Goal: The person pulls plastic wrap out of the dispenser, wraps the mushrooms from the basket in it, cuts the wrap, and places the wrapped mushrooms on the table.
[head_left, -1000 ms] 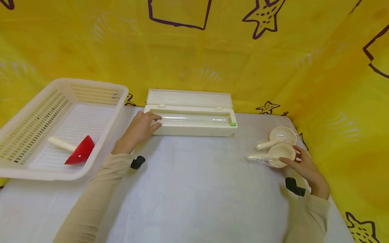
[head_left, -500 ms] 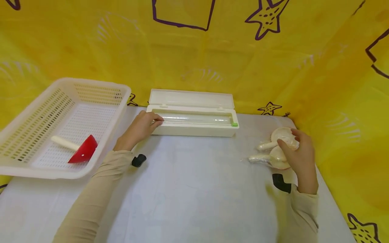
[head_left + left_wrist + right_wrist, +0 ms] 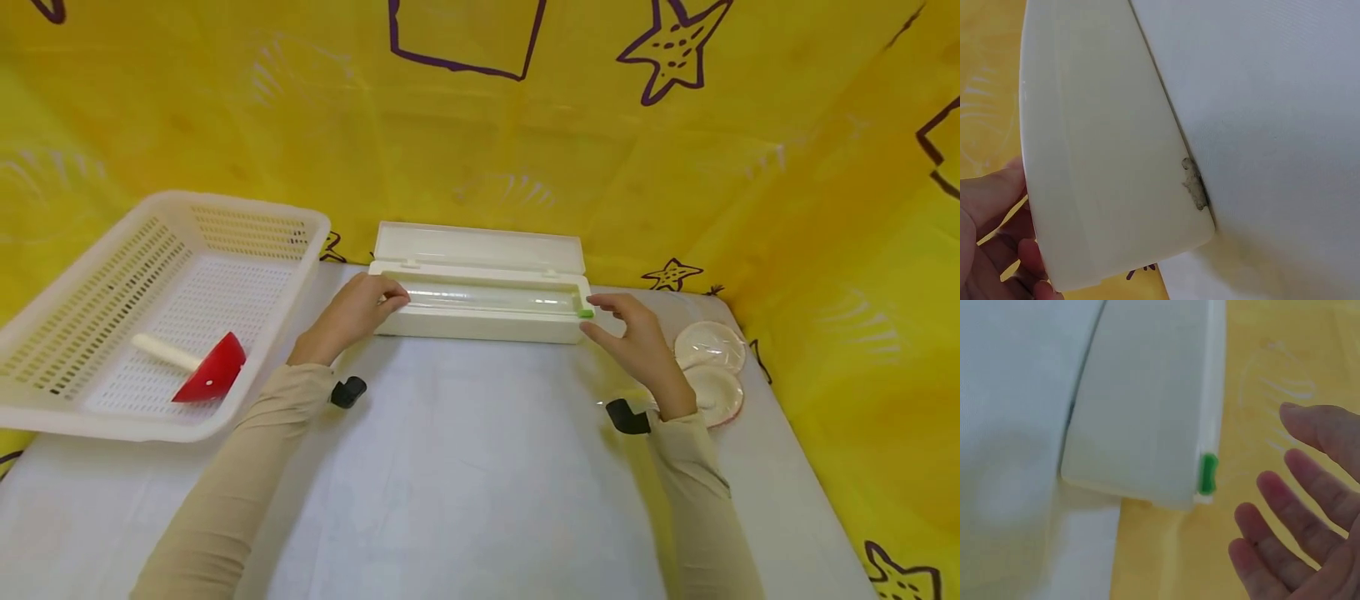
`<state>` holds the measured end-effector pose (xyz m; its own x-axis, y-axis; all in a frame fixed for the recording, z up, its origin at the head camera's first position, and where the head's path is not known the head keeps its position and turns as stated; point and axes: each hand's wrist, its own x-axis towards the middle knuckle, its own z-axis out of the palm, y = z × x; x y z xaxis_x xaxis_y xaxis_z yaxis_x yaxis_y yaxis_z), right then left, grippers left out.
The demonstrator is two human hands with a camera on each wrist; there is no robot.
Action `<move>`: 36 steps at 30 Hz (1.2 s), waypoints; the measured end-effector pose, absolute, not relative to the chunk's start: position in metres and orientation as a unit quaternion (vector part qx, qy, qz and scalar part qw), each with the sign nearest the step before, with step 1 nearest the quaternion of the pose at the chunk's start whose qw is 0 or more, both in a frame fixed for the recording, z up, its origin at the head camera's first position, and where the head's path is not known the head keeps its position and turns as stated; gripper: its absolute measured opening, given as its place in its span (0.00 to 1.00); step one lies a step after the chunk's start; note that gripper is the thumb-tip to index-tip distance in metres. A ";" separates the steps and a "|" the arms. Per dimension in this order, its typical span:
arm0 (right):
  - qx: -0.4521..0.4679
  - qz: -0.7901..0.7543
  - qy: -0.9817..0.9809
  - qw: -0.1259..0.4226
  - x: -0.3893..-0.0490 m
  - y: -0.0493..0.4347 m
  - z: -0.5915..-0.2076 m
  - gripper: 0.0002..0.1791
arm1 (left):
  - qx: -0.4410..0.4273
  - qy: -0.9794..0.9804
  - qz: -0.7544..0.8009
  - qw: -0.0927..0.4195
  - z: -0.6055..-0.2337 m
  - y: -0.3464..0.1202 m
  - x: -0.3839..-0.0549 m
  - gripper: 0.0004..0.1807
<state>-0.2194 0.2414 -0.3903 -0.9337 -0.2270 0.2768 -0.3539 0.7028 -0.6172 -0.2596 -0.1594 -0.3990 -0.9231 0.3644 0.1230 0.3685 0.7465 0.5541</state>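
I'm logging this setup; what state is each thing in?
Box: upright, lid open.
Clear roll: lengthwise inside.
Green tab: at box's right end.
Basket: upright, open-topped.
Red ladle: on its side, in basket.
Farther ladle at right: bowl up, film-covered.
Nearer ladle at right: bowl up, partly hidden.
Left hand: fingers bent at box's left end, grip unclear.
Right hand: fingers apart, holding nothing.

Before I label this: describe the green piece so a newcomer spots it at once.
At the back of the white table, by the yellow backdrop, stands a long cream box with its lid open. Go to its right end, front edge: the green piece is there, its colour setting it apart from the cream around it.
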 end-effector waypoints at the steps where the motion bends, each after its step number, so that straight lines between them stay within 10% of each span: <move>1: 0.165 0.350 -0.918 0.088 -0.222 0.239 -0.391 0.23 | -0.196 -0.935 -0.297 0.002 -0.399 -0.159 -0.260 0.11; 15: 0.241 0.311 -0.919 -0.013 -0.264 0.218 -0.404 0.14 | -0.183 -0.940 -0.287 -0.016 -0.399 -0.158 -0.266 0.11; 36: 0.208 0.305 -0.929 0.000 -0.271 0.206 -0.401 0.12 | -0.165 -0.946 -0.276 0.022 -0.402 -0.154 -0.263 0.14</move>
